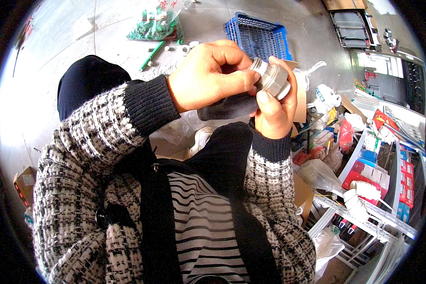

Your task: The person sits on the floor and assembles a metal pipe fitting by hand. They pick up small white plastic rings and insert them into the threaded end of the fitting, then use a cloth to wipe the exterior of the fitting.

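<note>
Both my left hand (pixel 215 72) and right hand (pixel 278 108) grasp a grey, threaded round fitting (pixel 272 80) before me; grey floor (pixel 111 21) spreads left, a blue plastic crate (pixel 264 39) sits far, white metal shelving (pixel 374 230) crowds near right.

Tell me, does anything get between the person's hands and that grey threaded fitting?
Nothing visible does. The right hand holds the grey threaded fitting directly, and the left hand has its thumb at the threaded end. The blue crate is farther off, beyond the hands, not in between.
</note>
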`<state>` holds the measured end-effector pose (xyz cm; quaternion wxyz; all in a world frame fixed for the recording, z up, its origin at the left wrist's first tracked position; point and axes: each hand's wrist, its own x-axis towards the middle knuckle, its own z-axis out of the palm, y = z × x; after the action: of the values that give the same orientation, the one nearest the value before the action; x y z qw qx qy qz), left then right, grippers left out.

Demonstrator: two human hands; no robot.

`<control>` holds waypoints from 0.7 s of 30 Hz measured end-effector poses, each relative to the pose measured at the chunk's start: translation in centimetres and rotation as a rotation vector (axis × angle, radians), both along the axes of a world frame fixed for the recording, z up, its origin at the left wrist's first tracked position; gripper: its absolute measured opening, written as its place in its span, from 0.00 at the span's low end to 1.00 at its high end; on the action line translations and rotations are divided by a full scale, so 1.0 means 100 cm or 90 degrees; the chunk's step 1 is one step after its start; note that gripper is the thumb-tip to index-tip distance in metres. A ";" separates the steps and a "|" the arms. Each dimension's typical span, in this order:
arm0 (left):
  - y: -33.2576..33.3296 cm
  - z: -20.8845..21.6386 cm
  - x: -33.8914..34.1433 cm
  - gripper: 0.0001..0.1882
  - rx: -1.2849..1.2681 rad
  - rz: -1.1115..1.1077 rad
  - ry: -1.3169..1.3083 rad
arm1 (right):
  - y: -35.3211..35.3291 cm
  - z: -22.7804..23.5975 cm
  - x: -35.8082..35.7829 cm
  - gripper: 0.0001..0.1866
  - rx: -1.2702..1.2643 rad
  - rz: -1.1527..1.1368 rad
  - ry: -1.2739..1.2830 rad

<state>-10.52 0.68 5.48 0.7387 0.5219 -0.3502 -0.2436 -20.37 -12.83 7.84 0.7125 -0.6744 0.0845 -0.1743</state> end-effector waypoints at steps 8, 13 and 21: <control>-0.001 0.001 -0.001 0.09 0.010 -0.014 0.037 | 0.000 0.000 -0.003 0.33 -0.022 0.011 0.001; -0.001 -0.005 0.002 0.12 -0.013 0.016 -0.024 | -0.001 -0.002 -0.001 0.33 -0.041 0.024 -0.009; 0.002 0.000 0.000 0.10 -0.028 -0.014 0.011 | 0.000 0.001 -0.002 0.32 -0.031 0.022 -0.004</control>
<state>-10.50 0.85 5.47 0.7504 0.4992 -0.3550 -0.2485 -20.61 -12.82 7.95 0.6991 -0.6923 0.0666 -0.1660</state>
